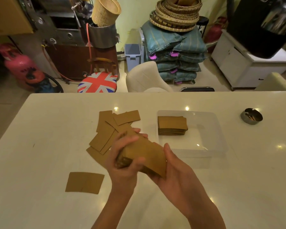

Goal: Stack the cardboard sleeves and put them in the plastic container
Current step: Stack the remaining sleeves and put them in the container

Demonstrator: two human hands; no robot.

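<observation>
Both hands hold a thick stack of brown cardboard sleeves (145, 153) above the white table. My left hand (124, 161) grips its left end and my right hand (173, 169) cups its right end from below. Several loose sleeves (109, 129) lie scattered on the table just behind and left of the hands. One single sleeve (84, 182) lies flat at the near left. The clear plastic container (216, 139) sits to the right, with a neat stack of sleeves (172, 125) in its far left corner.
A round metal ashtray (251, 116) stands at the far right of the white table (40, 146). Beyond the far edge are a cream chair (145, 76), a flag-patterned stool (97, 82) and a pink gas cylinder (23, 68).
</observation>
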